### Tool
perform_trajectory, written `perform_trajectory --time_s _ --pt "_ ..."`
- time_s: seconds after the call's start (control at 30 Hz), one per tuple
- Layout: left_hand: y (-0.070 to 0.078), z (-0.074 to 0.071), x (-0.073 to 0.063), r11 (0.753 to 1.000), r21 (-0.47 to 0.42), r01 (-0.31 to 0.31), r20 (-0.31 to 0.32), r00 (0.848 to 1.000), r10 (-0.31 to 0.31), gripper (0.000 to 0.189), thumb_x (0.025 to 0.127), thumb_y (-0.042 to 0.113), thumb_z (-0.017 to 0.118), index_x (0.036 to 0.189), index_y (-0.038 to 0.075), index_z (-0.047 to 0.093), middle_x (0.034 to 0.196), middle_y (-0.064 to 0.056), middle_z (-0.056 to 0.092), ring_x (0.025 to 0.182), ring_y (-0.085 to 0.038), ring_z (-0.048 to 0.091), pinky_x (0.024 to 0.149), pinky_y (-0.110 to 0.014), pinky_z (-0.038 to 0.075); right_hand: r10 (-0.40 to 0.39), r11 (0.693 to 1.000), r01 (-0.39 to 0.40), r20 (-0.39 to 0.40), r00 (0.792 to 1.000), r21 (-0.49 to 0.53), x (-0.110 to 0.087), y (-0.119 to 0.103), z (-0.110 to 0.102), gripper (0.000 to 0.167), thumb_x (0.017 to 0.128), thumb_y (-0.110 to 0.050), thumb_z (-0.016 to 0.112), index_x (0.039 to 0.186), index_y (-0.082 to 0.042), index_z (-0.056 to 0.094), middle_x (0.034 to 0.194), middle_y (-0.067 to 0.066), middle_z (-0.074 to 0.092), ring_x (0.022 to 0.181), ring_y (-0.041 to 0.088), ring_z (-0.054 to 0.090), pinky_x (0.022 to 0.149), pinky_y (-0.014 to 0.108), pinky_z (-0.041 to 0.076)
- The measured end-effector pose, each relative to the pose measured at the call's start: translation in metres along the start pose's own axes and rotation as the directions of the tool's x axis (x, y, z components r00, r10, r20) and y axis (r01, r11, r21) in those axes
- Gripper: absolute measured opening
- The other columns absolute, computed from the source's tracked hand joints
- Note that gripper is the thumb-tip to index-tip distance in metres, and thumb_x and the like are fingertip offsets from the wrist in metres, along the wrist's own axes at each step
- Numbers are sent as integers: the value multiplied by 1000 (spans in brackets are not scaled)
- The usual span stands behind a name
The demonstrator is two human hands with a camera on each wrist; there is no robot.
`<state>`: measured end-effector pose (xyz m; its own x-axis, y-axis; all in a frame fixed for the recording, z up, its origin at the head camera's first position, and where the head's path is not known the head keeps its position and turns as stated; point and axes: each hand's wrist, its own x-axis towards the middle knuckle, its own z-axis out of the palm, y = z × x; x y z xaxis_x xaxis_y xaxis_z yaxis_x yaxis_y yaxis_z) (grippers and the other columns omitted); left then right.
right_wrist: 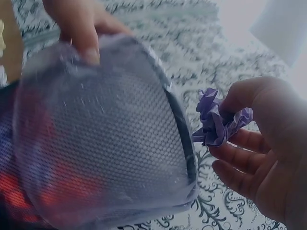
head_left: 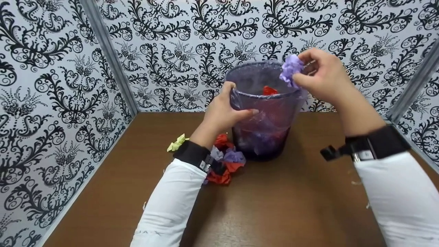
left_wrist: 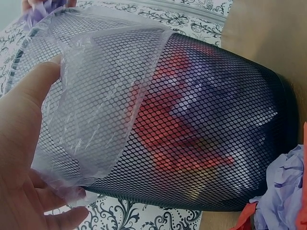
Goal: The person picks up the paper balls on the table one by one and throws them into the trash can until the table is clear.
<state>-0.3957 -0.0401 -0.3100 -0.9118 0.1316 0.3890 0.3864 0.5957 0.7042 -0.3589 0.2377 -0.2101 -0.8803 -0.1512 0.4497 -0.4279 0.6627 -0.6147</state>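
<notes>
A dark mesh wastebasket [head_left: 262,137] with a clear plastic liner [left_wrist: 110,91] folded over its rim stands near the back wall. Crumpled red paper [head_left: 269,90] shows inside it, and more red and purple paper [left_wrist: 163,115] shows through the mesh. My left hand [head_left: 223,108] grips the basket's left rim, thumb against the liner outside. My right hand [head_left: 324,75] pinches a crumpled ball of purple paper [head_left: 291,70] at the rim's right side, between thumb and fingers.
Left of the basket, crumpled paper balls lie in a pile on the brown table [head_left: 274,202]: red [head_left: 219,176], purple [head_left: 235,156] and others, partly behind my left forearm. A yellow paper piece [head_left: 176,143] lies farther left. Patterned walls [head_left: 171,51] close in the back and sides.
</notes>
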Motion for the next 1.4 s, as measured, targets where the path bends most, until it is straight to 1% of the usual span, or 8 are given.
perform_trajectory --time_s 0.27,0.47,0.63,0.8,0.9,1.03,1.27,1.4 --pt "1 1 0 1000 10 -18 -5 1000 18 89 59 65 93 126 35 42 99 6 66 89 -15 68 74 -33 59 50 995 -47 25 998 -92 37 -8 -3 47 94 -26 69 137 -12 56 120 5 62 100 17 63 75 20 60" --pt "1 5 2 999 43 -33 -9 999 33 95 58 67 91 132 32 42 103 5 66 91 -16 67 78 -34 59 97 977 -72 117 988 -198 56 -10 8 52 95 -23 66 144 -12 51 138 11 58 107 24 61 82 32 61" --pt "1 8 1 998 49 -39 -16 999 40 93 58 68 91 129 32 43 107 6 65 94 -16 66 80 -34 59 123 964 -77 172 977 -253 66 -10 19 52 94 -22 66 143 -12 52 138 15 59 110 30 59 87 40 59" --pt "0 9 0 998 42 -38 -3 999 38 97 58 67 91 133 31 43 111 7 64 97 -15 66 84 -36 60 137 944 -57 229 964 -326 70 -3 25 44 94 -21 64 135 -8 55 131 22 61 111 36 60 91 49 59" --pt "-1 10 0 999 39 -35 -9 999 36 95 58 66 92 132 32 43 111 7 63 96 -15 66 85 -36 60 146 933 -40 272 951 -358 71 2 27 47 93 -19 64 137 -5 53 131 26 60 113 40 60 94 53 58" --pt "-2 9 0 998 42 -46 -13 999 47 91 59 65 92 128 33 43 107 8 62 94 -15 66 81 -35 60 143 934 -24 311 940 -357 71 3 29 51 94 -20 65 141 -6 52 132 27 59 115 42 60 97 56 56" --pt "-4 6 1 997 45 -60 -17 998 61 91 59 67 91 128 32 43 107 9 62 94 -15 66 82 -35 59 71 937 51 330 941 -345 62 -9 22 48 99 -36 63 138 -9 56 134 25 61 119 42 60 102 61 51" --pt "-4 1 3 996 52 -67 -27 997 68 94 59 67 91 131 30 43 108 9 62 95 -14 65 84 -36 59 23 944 87 324 946 -318 49 -18 19 54 99 -55 59 131 -12 62 129 18 65 117 36 61 100 58 53"
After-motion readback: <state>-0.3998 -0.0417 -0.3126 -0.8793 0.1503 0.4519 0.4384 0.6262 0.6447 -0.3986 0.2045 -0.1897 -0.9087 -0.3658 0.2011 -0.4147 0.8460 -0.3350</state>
